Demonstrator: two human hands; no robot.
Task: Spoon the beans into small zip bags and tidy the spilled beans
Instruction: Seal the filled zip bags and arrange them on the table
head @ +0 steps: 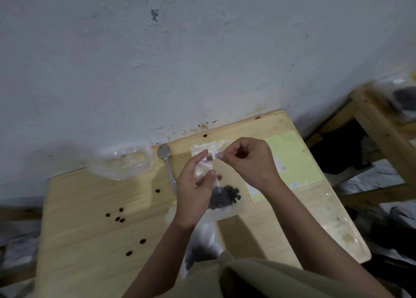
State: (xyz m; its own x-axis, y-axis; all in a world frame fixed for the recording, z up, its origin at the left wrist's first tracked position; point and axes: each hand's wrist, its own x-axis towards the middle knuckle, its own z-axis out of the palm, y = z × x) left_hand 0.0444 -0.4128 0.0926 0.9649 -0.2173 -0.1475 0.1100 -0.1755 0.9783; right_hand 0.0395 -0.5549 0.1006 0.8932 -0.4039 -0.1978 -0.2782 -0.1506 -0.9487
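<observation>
Above the wooden table (90,241), both hands hold a small clear zip bag (203,171) by its top. My left hand (194,191) pinches its left side and my right hand (249,162) pinches the top strip. Below the hands lies a second clear bag with dark beans (225,197) in it. A metal spoon (167,162) rests on the table left of my hands. Spilled beans (117,215) are scattered on the left part of the table, with further ones nearer the front (142,241).
A clear plastic bowl (126,162) stands at the back by the wall. A yellow sheet (292,162) lies at the right. Another bag of beans (198,252) sits near the table's front edge. A wooden frame (371,122) stands to the right.
</observation>
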